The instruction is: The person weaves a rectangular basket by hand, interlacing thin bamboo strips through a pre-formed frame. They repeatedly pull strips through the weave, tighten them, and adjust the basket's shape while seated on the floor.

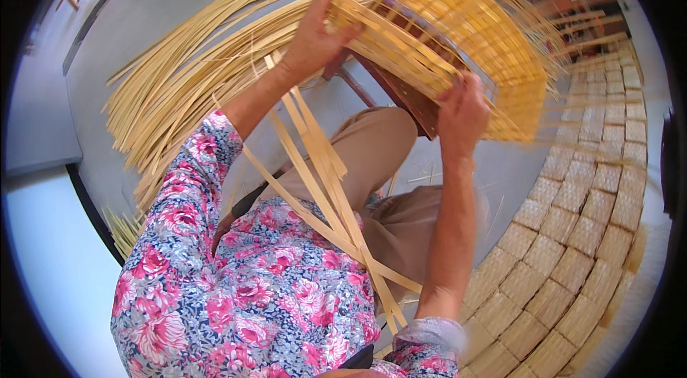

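Note:
A partly woven basket of pale yellow splints (483,18) is tilted before me, blurred, with loose splint ends sticking out on its far and right sides. My left hand (322,34) grips the left end of its near woven edge. Around the right part of that same edge my right hand (464,109) is closed. Below the basket is a dark reddish-brown wooden board or stool part (400,91), partly hidden. Several flat loose splints (316,163) lie crossed over my lap, their upper ends passing near my left forearm.
A large bundle of long splints (177,77) spreads over the grey floor at the left. Stacked woven pieces (579,217) form a long curved row at the right. A smaller splint bundle (121,230) lies at the lower left. Dark objects stand at the upper right.

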Motion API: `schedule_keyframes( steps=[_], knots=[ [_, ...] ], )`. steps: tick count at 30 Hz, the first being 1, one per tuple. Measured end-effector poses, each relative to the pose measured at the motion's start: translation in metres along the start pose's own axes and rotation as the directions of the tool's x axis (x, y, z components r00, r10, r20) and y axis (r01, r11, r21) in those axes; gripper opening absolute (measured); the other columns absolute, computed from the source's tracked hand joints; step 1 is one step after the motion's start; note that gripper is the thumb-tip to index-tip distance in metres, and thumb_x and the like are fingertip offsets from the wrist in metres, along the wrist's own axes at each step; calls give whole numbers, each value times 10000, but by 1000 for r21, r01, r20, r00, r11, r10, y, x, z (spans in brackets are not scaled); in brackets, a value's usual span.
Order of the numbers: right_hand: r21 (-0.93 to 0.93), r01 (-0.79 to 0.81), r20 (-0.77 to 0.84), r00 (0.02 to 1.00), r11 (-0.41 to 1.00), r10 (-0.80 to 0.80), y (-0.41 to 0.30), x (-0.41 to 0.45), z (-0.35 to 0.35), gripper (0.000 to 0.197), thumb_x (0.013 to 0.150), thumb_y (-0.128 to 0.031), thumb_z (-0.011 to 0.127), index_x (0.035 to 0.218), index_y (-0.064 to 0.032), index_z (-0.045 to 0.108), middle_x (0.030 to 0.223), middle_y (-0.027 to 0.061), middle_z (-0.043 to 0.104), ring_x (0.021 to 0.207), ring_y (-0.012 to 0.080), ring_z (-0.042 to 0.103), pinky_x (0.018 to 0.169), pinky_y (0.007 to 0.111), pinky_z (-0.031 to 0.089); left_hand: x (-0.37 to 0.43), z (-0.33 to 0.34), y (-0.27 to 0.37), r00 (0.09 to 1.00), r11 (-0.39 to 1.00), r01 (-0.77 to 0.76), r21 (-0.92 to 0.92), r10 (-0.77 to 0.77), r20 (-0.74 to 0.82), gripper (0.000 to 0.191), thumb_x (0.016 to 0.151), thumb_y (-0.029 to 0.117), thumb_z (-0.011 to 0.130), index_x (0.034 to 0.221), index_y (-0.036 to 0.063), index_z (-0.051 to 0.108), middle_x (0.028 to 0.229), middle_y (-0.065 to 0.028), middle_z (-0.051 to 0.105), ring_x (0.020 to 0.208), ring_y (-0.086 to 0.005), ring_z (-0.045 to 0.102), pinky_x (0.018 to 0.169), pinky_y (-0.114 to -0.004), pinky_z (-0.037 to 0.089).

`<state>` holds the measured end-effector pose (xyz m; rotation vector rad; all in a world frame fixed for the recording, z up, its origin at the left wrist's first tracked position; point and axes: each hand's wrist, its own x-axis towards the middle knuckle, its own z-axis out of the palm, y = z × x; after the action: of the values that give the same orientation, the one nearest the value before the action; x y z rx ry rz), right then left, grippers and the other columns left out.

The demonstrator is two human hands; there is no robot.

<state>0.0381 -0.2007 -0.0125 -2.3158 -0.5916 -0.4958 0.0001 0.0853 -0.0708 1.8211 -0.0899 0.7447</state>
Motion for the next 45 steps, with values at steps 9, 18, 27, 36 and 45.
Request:
schedule_keyframes(
  steps=[9, 18, 27, 36, 45],
  knots=[
    [-39, 8, 113, 994, 999, -4, -2, 13, 22, 124, 1014, -208, 539, 1075, -125, 607, 718, 165, 695, 712, 403, 698, 625, 524, 521, 12, -16, -16, 993, 994, 53, -99, -63, -100, 654, 905, 113, 765, 1461, 42, 429, 1366, -109, 572, 1294, -225, 550, 1072, -368, 460],
    [133, 103, 23, 994, 986, -107, 6, -10, -7, 400, 984, -122, 596, 1383, -126, 562, 740, 148, 696, 660, 358, 689, 583, 453, 527, -21, -9, 24, 991, 996, 86, 22, -83, -109, 408, 918, 71, 735, 1289, 56, 570, 1138, -63, 649, 1059, -150, 635, 916, -307, 539],
    [262, -126, -90, 984, 957, 154, 26, -45, -46, 202, 996, -145, 643, 1187, -94, 599, 676, 92, 683, 605, 264, 697, 539, 361, 509, 1, 20, 69, 956, 929, -258, 265, 207, 206, 361, 956, 113, 712, 1312, 152, 667, 793, -86, 703, 669, -181, 681, 620, -293, 543],
    [22, 12, -30, 999, 1000, -12, 56, -17, -29, 156, 1037, -248, 578, 1019, -120, 667, 705, 115, 700, 667, 329, 712, 576, 430, 524, 24, 17, 55, 947, 880, -302, 367, 232, 223, 155, 972, 93, 714, 1124, 78, 732, 823, -56, 725, 696, -91, 659, 655, -236, 530],
    [86, 15, -29, 1000, 996, -13, 38, 0, -8, 155, 1021, -253, 600, 994, -117, 670, 715, 98, 703, 690, 334, 714, 605, 421, 543, 13, 43, 103, 960, 943, -193, 270, 124, 253, 209, 944, 79, 749, 1143, 18, 730, 857, -43, 741, 765, -68, 693, 672, -240, 567]
  ],
)
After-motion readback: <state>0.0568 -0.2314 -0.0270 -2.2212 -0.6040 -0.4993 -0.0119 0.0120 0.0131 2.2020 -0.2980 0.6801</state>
